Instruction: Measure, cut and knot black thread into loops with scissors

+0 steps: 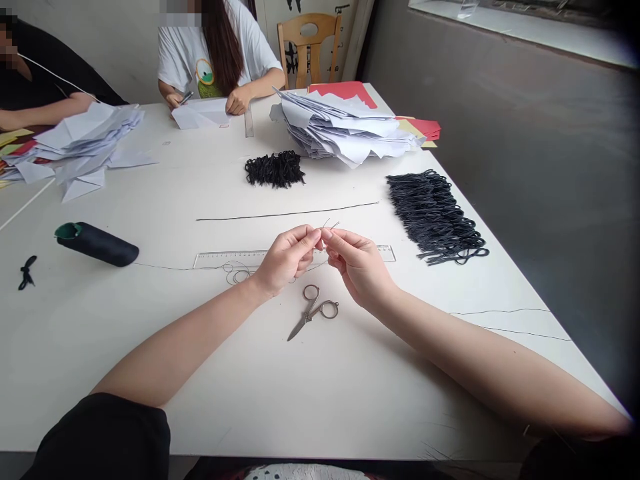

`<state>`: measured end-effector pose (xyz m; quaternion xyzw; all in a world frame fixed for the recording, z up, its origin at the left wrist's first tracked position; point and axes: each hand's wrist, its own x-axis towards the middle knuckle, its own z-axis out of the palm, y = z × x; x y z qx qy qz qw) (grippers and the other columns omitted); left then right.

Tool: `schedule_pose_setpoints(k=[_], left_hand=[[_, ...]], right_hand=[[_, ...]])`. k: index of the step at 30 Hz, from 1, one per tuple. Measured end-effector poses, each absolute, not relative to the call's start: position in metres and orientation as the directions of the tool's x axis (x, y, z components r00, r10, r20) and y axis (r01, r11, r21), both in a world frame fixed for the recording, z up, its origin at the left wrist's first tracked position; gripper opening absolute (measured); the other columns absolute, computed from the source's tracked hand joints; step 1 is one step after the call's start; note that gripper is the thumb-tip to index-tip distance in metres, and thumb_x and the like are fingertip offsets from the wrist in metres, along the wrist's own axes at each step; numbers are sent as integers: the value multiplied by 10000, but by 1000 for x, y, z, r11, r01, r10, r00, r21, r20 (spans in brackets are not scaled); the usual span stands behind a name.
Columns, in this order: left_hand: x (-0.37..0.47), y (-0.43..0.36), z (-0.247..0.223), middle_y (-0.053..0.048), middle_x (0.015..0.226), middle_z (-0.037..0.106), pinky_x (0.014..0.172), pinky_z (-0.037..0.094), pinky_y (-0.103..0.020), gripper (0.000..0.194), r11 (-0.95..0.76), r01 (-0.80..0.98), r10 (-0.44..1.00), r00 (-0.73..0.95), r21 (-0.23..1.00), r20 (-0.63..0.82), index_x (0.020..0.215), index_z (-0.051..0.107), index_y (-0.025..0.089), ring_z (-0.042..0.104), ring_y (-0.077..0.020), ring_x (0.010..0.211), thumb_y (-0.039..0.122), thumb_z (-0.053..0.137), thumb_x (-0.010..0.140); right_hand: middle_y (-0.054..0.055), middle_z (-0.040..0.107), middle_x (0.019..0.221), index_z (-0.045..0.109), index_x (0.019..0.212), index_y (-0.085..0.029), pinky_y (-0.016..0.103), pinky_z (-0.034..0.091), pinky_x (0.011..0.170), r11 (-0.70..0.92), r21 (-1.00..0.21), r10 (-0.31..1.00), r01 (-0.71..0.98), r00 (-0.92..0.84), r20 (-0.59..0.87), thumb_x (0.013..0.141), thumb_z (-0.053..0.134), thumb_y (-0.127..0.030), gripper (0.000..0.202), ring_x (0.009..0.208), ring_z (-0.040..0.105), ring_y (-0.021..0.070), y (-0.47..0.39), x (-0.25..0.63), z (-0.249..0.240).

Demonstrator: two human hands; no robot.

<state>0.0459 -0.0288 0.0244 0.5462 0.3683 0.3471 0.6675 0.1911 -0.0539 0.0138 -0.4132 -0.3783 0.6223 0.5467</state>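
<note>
In the head view, dark thread (326, 225) is pinched between the closed fingers of the left hand (291, 257) and the right hand (359, 262) — fingertips nearly meeting above the clear ruler (227, 259), which lies on the worktop (225, 373). Open scissors (311, 313) are seen just below the hands; the black spool (100, 245) is laid at the left — a strand trailing from it toward the ruler.
</note>
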Motion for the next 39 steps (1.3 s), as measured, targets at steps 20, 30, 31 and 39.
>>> schedule_pose_setpoints(k=[20,30,31,39], left_hand=[[40,-24,18,49,511,349,487,250,-282,314,-198,150,924,359,969,133,755,601,207,269,-104,463,499,565,864],[38,-20,14,54,514,313,467,237,-277,343,-191,86,937,313,978,156,750,587,220,237,-96,448,549,573,848],[38,-20,15,53,512,321,469,246,-278,349,-190,96,937,316,977,151,753,593,220,247,-98,450,555,571,845],[38,-12,10,-12,623,589,557,360,-273,229,-127,100,977,186,987,107,686,679,182,455,-119,568,371,620,803]], right_hand=[[30,565,834,713,852,-219,277,364,557,19,-964,988,-266,151,-22,685,761,-500,330,594,369,94,-39,206,21],[0,497,769,685,821,-208,255,369,572,-120,-928,991,-352,17,-134,689,773,-478,313,622,415,92,-41,203,17],[-6,485,742,682,809,-207,255,366,573,-118,-930,991,-349,18,-132,680,781,-469,308,621,410,94,-41,203,17],[-12,501,649,657,720,-195,282,348,612,-51,-981,996,-185,-87,-35,691,770,-461,290,615,397,110,-45,203,20]])
